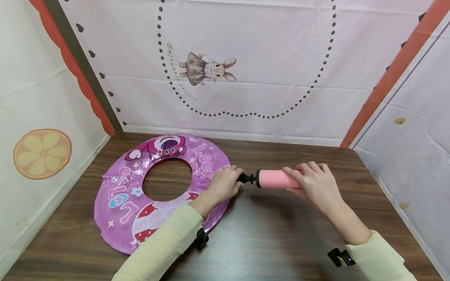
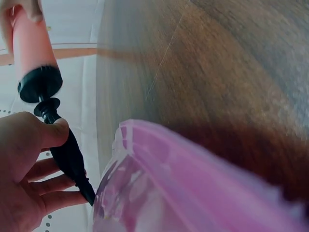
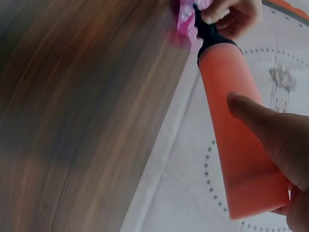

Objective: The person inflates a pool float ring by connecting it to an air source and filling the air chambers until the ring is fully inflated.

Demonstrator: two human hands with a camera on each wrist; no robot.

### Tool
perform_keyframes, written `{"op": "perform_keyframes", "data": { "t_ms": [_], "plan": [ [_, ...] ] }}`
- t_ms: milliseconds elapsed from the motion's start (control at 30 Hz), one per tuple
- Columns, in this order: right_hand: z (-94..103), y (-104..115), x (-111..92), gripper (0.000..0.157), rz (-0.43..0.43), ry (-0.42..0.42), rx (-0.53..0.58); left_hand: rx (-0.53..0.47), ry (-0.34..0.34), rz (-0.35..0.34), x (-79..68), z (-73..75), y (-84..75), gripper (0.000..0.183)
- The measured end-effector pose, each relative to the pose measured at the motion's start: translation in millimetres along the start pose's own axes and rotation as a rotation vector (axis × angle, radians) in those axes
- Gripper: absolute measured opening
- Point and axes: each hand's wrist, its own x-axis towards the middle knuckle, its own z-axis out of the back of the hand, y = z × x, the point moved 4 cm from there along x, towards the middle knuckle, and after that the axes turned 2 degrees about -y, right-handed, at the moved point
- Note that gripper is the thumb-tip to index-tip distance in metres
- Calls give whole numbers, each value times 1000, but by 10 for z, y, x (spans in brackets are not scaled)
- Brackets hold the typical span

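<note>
The swim ring (image 1: pixel 121 201), purple with printed lettering, lies flat on the dark wood table (image 1: pixel 267 242) and serves as reference. The hand pump (image 1: pixel 277 179) is held level, just beside the ring on its right, pink barrel pointing away from it. The left hand (image 1: pixel 225 184), over the ring's right edge, grips the pump's black end piece (image 2: pixel 70 154) between thumb and fingers. In the left wrist view the tapered tip of that piece reaches the ring's edge; whether it is seated in a valve cannot be told. The right hand (image 1: pixel 316 185), farther right of the ring, holds the pink barrel, fingers and thumb closed around it. Behind the ring hangs a pale cloth (image 1: pixel 263 47) with a printed rabbit (image 1: pixel 209 70). Left of the ring, a second cloth panel bears an orange-slice print (image 1: pixel 42 154).
</note>
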Motion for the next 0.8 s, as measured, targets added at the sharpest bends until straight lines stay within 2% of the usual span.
{"op": "perform_keyframes", "data": {
  "t_ms": [167,333,467,600,733,800],
  "plan": [
    [-63,104,78,58,16,-11,-20,-39,-16,9,-12,2,5,28],
    [-25,62,66,61,14,18,-15,-56,-10,21,6,15,20,30],
    [54,-66,-20,61,2,50,-10,-67,15,22,22,19,19,31],
    [165,-221,-156,52,-6,45,6,-65,42,28,14,6,24,31],
    [343,-412,-272,73,-51,52,7,-83,48,48,-2,-12,53,31],
    [445,-522,-319,77,-86,68,1,-90,37,55,-5,-16,70,31]
  ]
}}
